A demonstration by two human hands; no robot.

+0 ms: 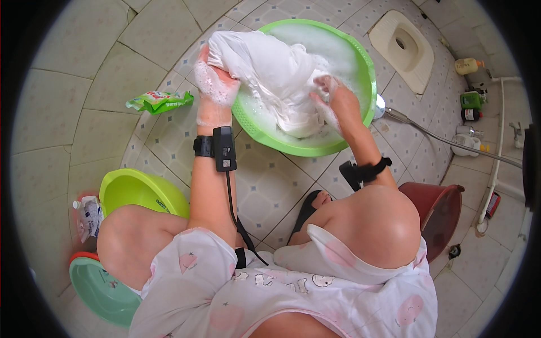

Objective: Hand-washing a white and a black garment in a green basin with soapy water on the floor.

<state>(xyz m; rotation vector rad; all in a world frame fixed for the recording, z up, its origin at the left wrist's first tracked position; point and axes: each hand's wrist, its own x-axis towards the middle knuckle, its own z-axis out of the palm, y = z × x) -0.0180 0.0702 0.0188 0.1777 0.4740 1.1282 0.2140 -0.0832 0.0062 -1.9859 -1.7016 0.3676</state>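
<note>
A soaked white cloth, bunched and wrinkled, lies in a light green basin full of suds. At the basin's left rim, my left hand is coated in foam and closed on the raised end of this cloth; its fingertips are partly hidden by the fabric. My right hand is over the suds at the cloth's right side. Its foamy fingers and thumb are apart, close to the fabric or touching it, with no grip on it that I can see.
A green packet lies left of the basin. A shower head rests against the basin's right rim, its hose running right. Beyond is a squat toilet. Yellow-green and teal basins stand left, a dark red bucket right.
</note>
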